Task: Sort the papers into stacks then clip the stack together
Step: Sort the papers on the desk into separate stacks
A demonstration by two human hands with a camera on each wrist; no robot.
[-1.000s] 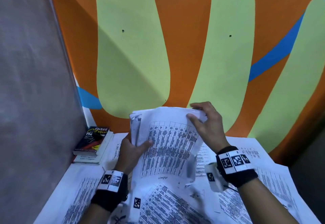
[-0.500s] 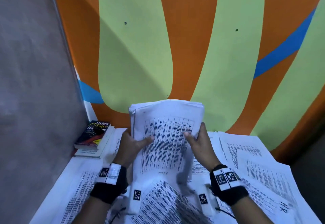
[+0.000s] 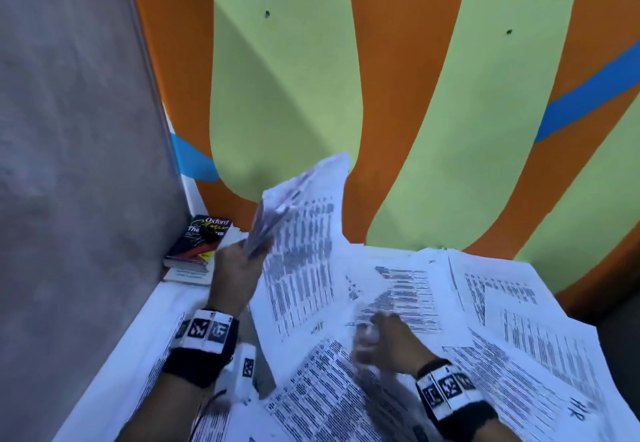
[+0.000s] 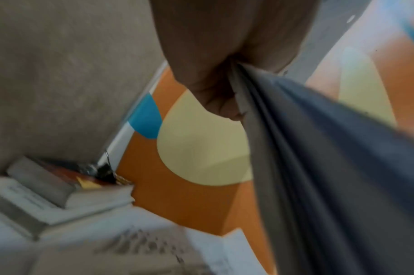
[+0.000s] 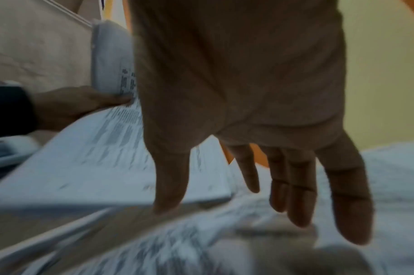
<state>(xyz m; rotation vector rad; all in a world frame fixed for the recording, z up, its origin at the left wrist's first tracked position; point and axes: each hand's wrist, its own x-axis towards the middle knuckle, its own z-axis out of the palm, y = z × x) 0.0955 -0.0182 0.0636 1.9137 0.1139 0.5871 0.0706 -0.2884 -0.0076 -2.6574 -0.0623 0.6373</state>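
Stack of white printed paper sheets (image 3: 301, 240) pinched aloft in your left hand (image 3: 235, 268), your right hand (image 3: 388, 341) spread loose-fingered over scattered printed pages (image 3: 519, 337) on the bench.

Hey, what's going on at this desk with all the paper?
A person is sorting printed sheets. Their left hand grips a stack of papers by its edge, holding it up off the desk. The right hand is empty, fingers spread, over the loose printed sheets covering the desk. In the left corner, an Oxford thesaurus lies on another book with a black binder clip on its cover. Nothing is clipped yet.
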